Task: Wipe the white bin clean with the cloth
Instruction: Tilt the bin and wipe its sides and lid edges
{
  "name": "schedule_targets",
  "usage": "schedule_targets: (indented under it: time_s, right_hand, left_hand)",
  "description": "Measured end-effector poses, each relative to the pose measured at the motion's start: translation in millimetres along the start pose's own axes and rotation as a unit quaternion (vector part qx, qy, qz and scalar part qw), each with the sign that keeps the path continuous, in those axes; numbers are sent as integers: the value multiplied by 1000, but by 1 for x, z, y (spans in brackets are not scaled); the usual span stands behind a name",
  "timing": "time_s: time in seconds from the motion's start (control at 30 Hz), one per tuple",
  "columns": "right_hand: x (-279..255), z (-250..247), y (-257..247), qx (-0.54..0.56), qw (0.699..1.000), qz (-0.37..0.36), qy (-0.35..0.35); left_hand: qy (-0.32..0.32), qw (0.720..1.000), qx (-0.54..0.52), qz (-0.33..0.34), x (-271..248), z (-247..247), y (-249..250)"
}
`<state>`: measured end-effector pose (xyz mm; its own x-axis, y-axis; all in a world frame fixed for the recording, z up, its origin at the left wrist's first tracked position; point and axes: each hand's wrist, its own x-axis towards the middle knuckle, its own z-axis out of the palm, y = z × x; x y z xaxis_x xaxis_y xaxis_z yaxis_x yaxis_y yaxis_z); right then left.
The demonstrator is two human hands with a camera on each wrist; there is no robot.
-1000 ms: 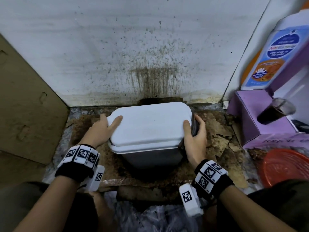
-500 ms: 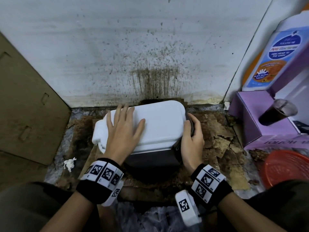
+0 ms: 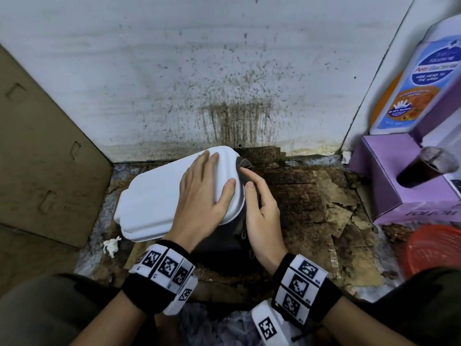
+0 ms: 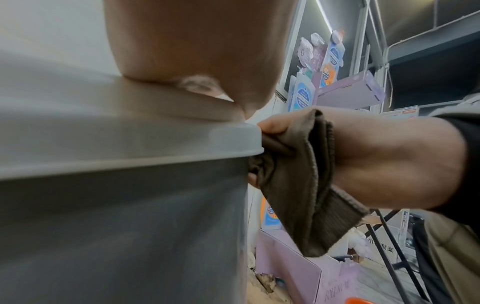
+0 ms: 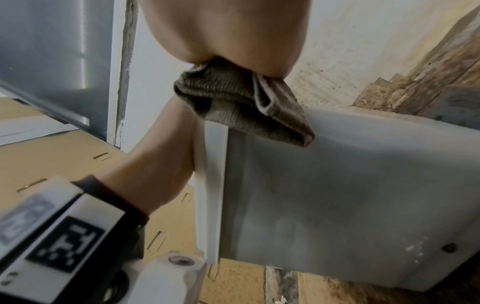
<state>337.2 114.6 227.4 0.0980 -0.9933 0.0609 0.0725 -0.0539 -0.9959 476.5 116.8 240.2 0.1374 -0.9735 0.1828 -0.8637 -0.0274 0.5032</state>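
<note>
The white bin (image 3: 152, 196), a white lid over a grey body (image 4: 116, 216), stands skewed on the floor before the stained wall. My left hand (image 3: 204, 193) lies flat on the right half of the lid, fingers straight. Beside it, my right hand (image 3: 259, 211) holds a brown-grey cloth (image 3: 244, 164) against the bin's right side, just under the lid's rim. In the left wrist view the cloth (image 4: 306, 185) is folded in that hand's (image 4: 389, 160) grip, thumb on top. The right wrist view shows the cloth (image 5: 241, 102) bunched at the bin's (image 5: 337, 195) top corner.
A cardboard sheet (image 3: 45, 151) leans at the left. A crumpled tissue (image 3: 111, 245) lies by the bin. To the right are a purple box (image 3: 399, 181) with a dark cup (image 3: 424, 168), a bottle-shaped display (image 3: 419, 81) and a red basket (image 3: 434, 248). The floor is torn, dirty cardboard.
My left hand has moved from the lid's left end onto its right half. The bin has turned, its left end swinging nearer. My right hand stays with the cloth at the bin's right side.
</note>
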Motion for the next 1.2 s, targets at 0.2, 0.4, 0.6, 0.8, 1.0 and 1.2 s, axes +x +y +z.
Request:
schedule_targets:
  time_s: [0.2, 0.4, 0.6, 0.8, 1.0, 1.2]
  right_hand:
    - [3, 2, 3, 18, 1000, 6, 3]
    - [21, -1, 8, 88, 994, 45, 44]
    - [45, 6, 21, 84, 990, 73, 91]
    - [35, 36, 33, 14, 1000, 23, -12]
    - [34, 48, 52, -106, 992, -32, -56]
    - [37, 56, 56, -141, 987, -42, -60]
  left_hand:
    - [8, 1000, 19, -3, -3, 6, 2]
    - [8, 1000, 13, 9, 0, 6, 2]
    - [12, 1000, -10, 14, -4, 0, -1]
    - [37, 999, -25, -9, 1, -11, -18]
    - [44, 998, -46, -18, 8, -20, -35]
    - [55, 997, -50, -21, 9, -23, -42]
